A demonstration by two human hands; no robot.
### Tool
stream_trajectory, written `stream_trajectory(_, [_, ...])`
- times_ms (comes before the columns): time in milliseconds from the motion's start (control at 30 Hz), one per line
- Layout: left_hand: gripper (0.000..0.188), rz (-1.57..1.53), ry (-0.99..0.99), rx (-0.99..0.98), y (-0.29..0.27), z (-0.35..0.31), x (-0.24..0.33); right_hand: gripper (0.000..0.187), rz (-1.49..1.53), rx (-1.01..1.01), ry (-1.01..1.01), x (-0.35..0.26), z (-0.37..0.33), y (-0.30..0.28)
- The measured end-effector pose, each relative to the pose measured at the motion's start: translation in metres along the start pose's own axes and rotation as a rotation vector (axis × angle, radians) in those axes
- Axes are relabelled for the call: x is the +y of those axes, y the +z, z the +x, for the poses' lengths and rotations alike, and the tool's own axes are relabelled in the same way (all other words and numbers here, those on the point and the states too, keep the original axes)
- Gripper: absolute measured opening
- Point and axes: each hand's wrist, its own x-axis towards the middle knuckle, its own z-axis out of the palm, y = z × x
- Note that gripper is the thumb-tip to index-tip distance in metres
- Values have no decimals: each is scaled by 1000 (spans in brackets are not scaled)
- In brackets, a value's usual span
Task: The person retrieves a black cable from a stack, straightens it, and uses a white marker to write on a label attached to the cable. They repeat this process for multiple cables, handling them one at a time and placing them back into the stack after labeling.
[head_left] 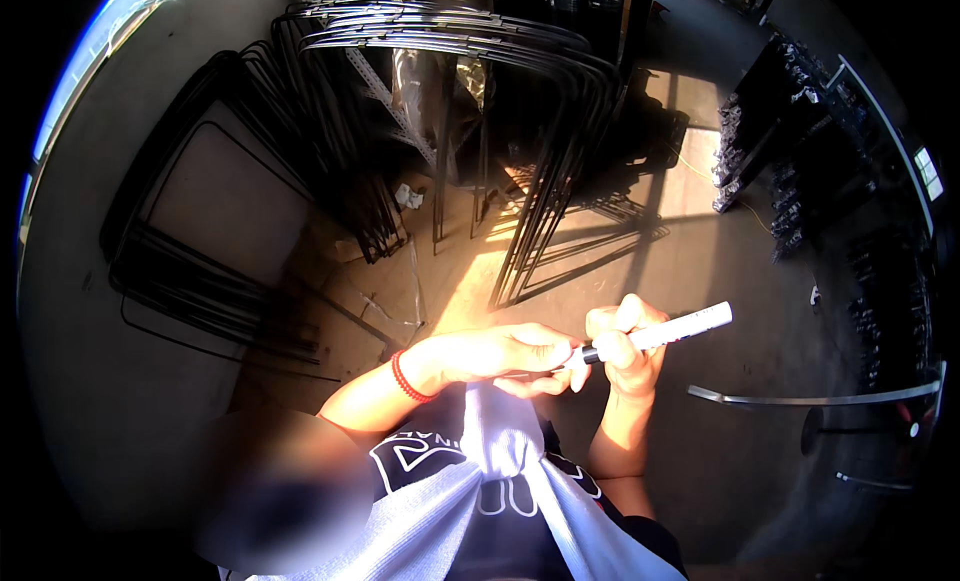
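In the head view, 1 white marker pen [700, 324] lies across the grip of 2 hands: the right hand [628, 349] is clamped around its barrel, while the left hand [510, 355] pinches its black-collared end. Behind the left grip sits a red beaded bracelet [404, 379]; bent black tubular frames [592, 76] stand beyond both.

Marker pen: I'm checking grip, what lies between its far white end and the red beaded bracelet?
Head view: the right hand, the pen's black section, then the left hand.
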Motion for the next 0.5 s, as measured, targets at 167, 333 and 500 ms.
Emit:
stream_trajectory(167, [41,-165,-43,-161,-42,42,13,34,99,-29,-87,19,45,-32])
stream_trajectory(333, [43,111,15,110,-71,55,39,33,47,318,-23,34,77,-44])
stream_trajectory(500, [13,1258,254,507,-111,59,74,30,-170,506,-112,57,124,-52])
